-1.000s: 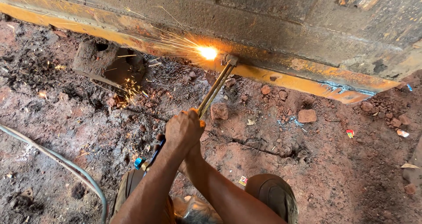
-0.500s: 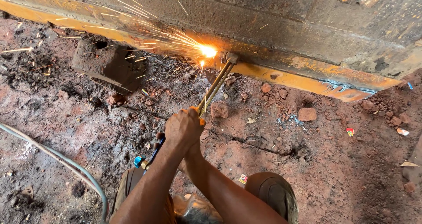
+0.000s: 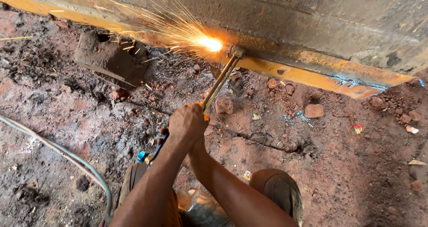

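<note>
Single head-worn view, looking steeply down and forward from above the person's forearms. The camera faces the rusted steel beam (image 3: 312, 71) crossing the upper frame; the red dirt floor (image 3: 347, 164) fills the rest, seen from close range.

The cutting torch (image 3: 219, 85) has brass-yellow tubes and a blue valve knob (image 3: 142, 156) at lower centre. Its flame (image 3: 212, 44) glows white-yellow, throwing orange sparks toward the upper left. The steel plate (image 3: 312, 26) is grey-brown with an orange-yellow rusted edge. The ground (image 3: 339, 164) is reddish-brown, blackened at left. The hose (image 3: 62, 153) is pale grey-green.
</note>
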A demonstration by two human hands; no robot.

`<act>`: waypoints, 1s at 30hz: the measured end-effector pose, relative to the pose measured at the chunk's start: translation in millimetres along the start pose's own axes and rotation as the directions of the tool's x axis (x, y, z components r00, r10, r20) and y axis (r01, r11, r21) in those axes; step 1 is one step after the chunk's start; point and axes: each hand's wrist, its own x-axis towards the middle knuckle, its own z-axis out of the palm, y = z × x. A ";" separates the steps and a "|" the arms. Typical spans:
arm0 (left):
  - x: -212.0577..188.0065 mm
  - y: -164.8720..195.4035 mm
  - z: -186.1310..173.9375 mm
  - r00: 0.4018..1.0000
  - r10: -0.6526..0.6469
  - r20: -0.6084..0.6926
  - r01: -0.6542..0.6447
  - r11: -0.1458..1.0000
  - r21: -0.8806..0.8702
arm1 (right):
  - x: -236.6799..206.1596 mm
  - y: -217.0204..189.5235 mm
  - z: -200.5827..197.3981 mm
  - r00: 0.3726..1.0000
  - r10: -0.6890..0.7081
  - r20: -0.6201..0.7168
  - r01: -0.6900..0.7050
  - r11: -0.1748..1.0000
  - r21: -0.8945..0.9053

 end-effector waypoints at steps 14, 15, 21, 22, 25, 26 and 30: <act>-13.1 6.8 -21.4 1.000 -0.025 -0.017 0.024 0.998 -0.064 | -5.5 -4.1 3.2 1.000 0.021 -0.020 -0.020 0.998 0.058; -15.5 8.0 -23.6 0.999 -0.022 -0.041 0.020 0.999 -0.043 | -3.4 -3.2 3.5 0.998 0.036 -0.053 -0.031 0.995 0.094; -25.0 8.7 -32.2 0.982 -0.124 -0.142 0.123 0.992 -0.019 | 11.9 2.8 4.8 1.000 -0.005 -0.009 0.006 0.998 0.055; -23.4 5.5 -29.5 0.981 -0.127 -0.149 0.124 0.992 -0.024 | 14.2 4.0 5.7 1.000 -0.005 0.003 0.005 0.998 0.058; -11.3 -5.7 -11.3 0.975 -0.140 -0.173 0.134 0.990 -0.046 | 16.6 5.8 7.4 1.000 -0.004 0.022 0.003 0.999 0.052; -6.9 -7.7 -2.0 0.973 -0.140 -0.184 0.131 0.990 -0.058 | 15.7 5.3 7.4 1.000 -0.004 0.027 0.003 0.999 0.047; 11.5 6.3 22.0 0.905 -0.078 -0.419 -0.009 0.979 -0.202 | 3.2 0.4 2.5 0.997 -0.006 0.074 0.005 1.000 0.007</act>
